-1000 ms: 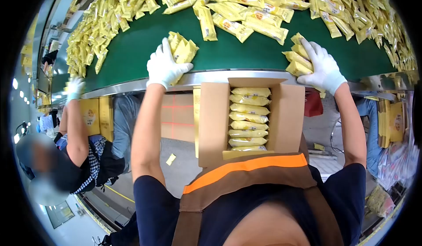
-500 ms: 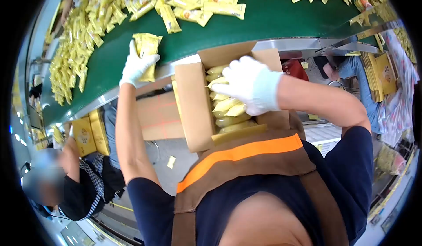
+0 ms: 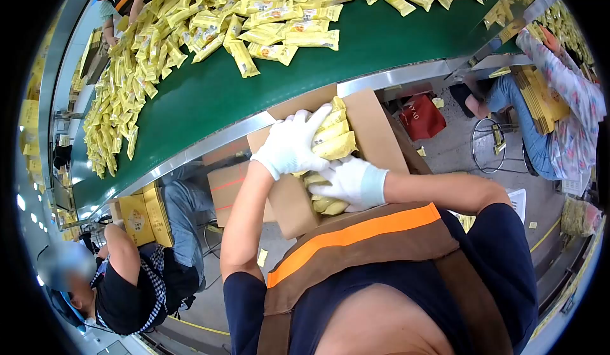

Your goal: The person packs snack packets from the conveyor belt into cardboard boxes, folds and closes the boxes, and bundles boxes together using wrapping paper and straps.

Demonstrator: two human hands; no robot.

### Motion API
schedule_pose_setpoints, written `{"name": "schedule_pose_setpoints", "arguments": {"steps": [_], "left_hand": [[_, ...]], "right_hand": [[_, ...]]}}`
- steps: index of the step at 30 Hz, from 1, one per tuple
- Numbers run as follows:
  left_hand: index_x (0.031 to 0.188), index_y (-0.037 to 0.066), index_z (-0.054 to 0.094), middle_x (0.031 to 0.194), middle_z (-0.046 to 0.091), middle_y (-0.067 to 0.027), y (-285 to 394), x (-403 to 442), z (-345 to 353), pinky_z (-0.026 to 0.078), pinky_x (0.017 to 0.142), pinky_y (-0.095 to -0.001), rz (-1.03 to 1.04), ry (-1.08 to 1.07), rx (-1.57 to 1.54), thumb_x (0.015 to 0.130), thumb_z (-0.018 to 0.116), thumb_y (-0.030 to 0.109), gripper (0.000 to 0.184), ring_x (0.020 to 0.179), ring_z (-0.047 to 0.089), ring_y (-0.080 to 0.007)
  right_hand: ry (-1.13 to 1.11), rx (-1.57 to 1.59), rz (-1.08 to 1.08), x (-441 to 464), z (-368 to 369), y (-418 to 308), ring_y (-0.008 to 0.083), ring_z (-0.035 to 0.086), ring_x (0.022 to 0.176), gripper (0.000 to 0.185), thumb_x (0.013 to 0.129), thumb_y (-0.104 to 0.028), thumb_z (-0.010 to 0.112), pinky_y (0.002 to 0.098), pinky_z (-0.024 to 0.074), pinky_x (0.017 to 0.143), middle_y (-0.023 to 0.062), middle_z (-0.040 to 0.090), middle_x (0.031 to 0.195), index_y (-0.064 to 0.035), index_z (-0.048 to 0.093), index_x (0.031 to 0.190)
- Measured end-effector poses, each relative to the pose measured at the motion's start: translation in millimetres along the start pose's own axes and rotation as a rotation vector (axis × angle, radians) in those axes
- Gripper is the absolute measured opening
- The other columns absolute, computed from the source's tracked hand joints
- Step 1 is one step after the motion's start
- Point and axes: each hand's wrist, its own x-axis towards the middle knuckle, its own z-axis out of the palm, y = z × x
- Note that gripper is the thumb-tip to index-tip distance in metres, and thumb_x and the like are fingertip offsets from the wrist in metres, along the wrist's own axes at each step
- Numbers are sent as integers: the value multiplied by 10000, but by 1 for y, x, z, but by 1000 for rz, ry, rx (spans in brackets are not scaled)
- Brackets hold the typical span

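An open cardboard box [image 3: 389,136] stands against the belt's metal edge, close to my apron. My left hand [image 3: 295,144], in a white glove, is closed on several yellow packets [image 3: 335,133] at the box's upper part. Below it, my right hand [image 3: 353,182], also gloved, reaches into the box from the right and lies on other yellow packets [image 3: 327,204]. Its fingertips are partly hidden among those packets, so its grip cannot be made out.
Yellow packets [image 3: 273,15] are heaped along the green belt [image 3: 210,94]. Co-workers are at the left [image 3: 130,272], upper left and right [image 3: 572,101]. A red bag [image 3: 422,117] and a round stool frame [image 3: 489,145] are on the right.
My left hand has moved from the belt to the box with its packets. My right hand has shifted lower in the box. The view has turned, and the box appears more tilted.
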Motion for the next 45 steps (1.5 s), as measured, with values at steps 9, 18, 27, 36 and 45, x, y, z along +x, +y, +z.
{"name": "schedule_pose_setpoints", "arguments": {"steps": [9, 18, 27, 36, 45], "left_hand": [[1417, 185, 457, 1132, 522, -159, 6, 29, 88, 433, 866, -441, 18, 410, 528, 660, 768, 332, 832, 1042, 513, -323], [1474, 200, 395, 1504, 317, -199, 19, 22, 78, 204, 1111, -634, 42, 207, 542, 828, 624, 242, 687, 1311, 369, -381], [1169, 84, 654, 1098, 661, -131, -113, 112, -52, 486, 883, -403, -77, 706, -51, 896, 631, 297, 347, 994, 587, -372], [928, 85, 716, 843, 661, -76, -146, 61, -22, 482, 797, -396, -117, 530, 211, 792, 733, 242, 209, 880, 589, -287], [1455, 128, 407, 1139, 582, -174, -159, 61, 4, 528, 830, -448, -553, 584, 368, 851, 667, 236, 667, 1038, 581, -383]], "right_hand": [[-370, 7, -16, -18, -37, 10, 319, 540, 1176, 389, 776, -325, 695, 468, 471, 906, 154, 556, 1289, -141, 669, 1118], [-556, 756, -170, 9, -68, 65, 343, 658, 939, 306, 905, -280, 559, 434, 505, 866, 170, 688, 1025, -115, 657, 1143], [86, -227, 586, 120, -92, 286, 292, 544, 1218, 597, 874, -600, 507, 455, 416, 1012, 108, 561, 1355, -152, 605, 1258], [246, -344, 208, 23, -77, 254, 282, 488, 1244, 433, 786, -213, 675, 430, 409, 962, 92, 519, 1352, -148, 586, 1205], [260, -12, 302, 7, -71, 220, 317, 627, 851, 346, 746, -237, 738, 412, 504, 781, 108, 631, 911, -105, 581, 1024]]}}
